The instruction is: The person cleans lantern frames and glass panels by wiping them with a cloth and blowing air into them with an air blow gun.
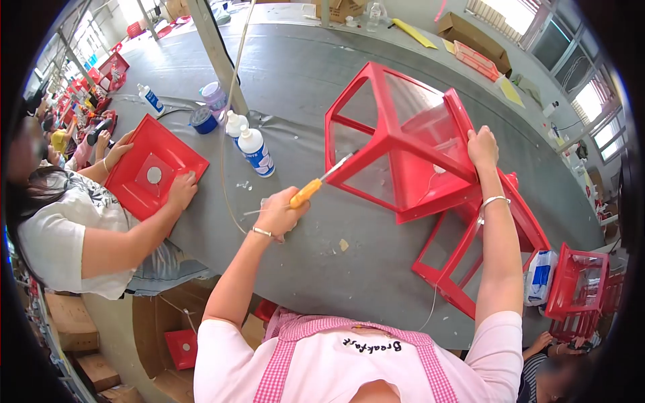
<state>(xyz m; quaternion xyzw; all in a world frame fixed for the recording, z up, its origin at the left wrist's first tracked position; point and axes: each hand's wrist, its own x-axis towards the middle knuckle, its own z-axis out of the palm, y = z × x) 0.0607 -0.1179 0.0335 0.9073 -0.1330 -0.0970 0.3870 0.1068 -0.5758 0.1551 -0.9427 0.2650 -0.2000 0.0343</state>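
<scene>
the frame (384,138), red with clear panels (359,180), is tilted above the gray surface (316,275). my right hand (484,149) is clasped on its right rim; my left hand (274,216), left of the frame and nearer me, is wrapped round the orange handle of a tool (306,193), whose tip is at the frame's edge. i can't tell whether tip and edge touch.

as i judge it, too hard a push or a poor angle could make the tool skid off the narrow bar and scratch a panel. with just one hand on the rim, the frame could twist under that push and knock the second frame (463,302) below it. the thin wire (433,305) nearer me than the frame could snag, and the cord (224,168) to its left could catch my wrist.

left of the frame, bottles (257,153) and tape (203,121) stand by a post (218,50); a scrap (343,246) lies nearer me. farther left, a co-worker (57,221) holds a red tray (131,178). beyond the frame, a yellow strip (413,32) and a box (457,27) lie below windows. right of it sits a wrapped pack (539,277).
</scene>
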